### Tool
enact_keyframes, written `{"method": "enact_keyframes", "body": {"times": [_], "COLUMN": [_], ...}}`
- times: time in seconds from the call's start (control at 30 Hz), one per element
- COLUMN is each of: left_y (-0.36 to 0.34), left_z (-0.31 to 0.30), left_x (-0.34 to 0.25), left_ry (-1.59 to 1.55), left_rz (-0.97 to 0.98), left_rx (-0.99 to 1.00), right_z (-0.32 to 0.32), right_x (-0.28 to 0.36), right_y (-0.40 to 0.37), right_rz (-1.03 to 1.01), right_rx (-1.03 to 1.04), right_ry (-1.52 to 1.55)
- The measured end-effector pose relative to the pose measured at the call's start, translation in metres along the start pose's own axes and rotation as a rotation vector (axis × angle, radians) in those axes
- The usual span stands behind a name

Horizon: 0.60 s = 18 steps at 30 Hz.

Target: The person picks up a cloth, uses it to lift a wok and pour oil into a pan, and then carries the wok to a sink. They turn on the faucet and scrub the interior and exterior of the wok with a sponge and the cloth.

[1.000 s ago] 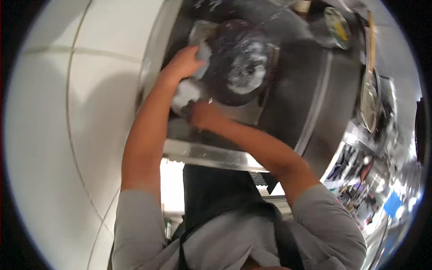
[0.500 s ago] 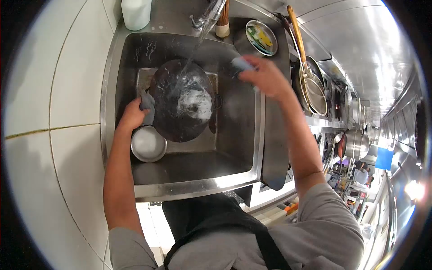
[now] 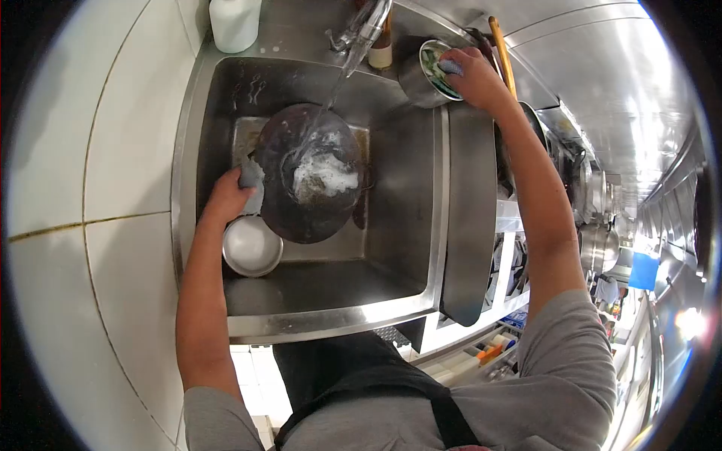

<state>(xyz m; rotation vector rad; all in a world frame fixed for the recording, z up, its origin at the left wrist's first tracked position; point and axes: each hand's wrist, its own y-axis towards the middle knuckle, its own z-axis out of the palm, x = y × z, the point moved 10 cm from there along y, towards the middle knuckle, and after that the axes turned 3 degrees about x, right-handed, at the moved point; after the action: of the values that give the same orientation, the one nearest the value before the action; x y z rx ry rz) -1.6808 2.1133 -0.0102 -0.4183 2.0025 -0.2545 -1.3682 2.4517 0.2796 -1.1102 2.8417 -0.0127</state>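
Round dark pan (image 3: 312,173) lies in sink (image 3: 406,188), just right of left hand (image 3: 228,197), which is nearer and pinches grey pad (image 3: 254,188); right hand (image 3: 472,77) grips blue-grey sponge (image 3: 451,67) at mouth of steel pot (image 3: 415,83).

Two hands (image 3: 228,197) (image 3: 477,77); one sink (image 3: 398,203)

The pot (image 3: 415,84) is smooth metal, the tap (image 3: 371,31) glossy metal, the white container (image 3: 235,26) smooth plastic.
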Motion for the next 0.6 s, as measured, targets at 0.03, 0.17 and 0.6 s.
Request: {"method": "enact_keyframes", "body": {"times": [0.03, 0.17, 0.6], "left_y": [0.003, 0.008, 0.014], "left_z": [0.003, 0.01, 0.0], "left_x": [0.007, 0.013, 0.015], "left_ry": [-0.019, -0.045, 0.168], "left_rz": [0.008, 0.006, -0.012], "left_rx": [0.012, 0.024, -0.038], "right_z": [0.003, -0.015, 0.316], "right_x": [0.003, 0.02, 0.484], "right_y": [0.0, 0.0, -0.199], "right_rz": [0.014, -0.071, -0.421], "right_rx": [0.049, -0.085, 0.787], "right_ry": [0.018, -0.17, 0.418]}}
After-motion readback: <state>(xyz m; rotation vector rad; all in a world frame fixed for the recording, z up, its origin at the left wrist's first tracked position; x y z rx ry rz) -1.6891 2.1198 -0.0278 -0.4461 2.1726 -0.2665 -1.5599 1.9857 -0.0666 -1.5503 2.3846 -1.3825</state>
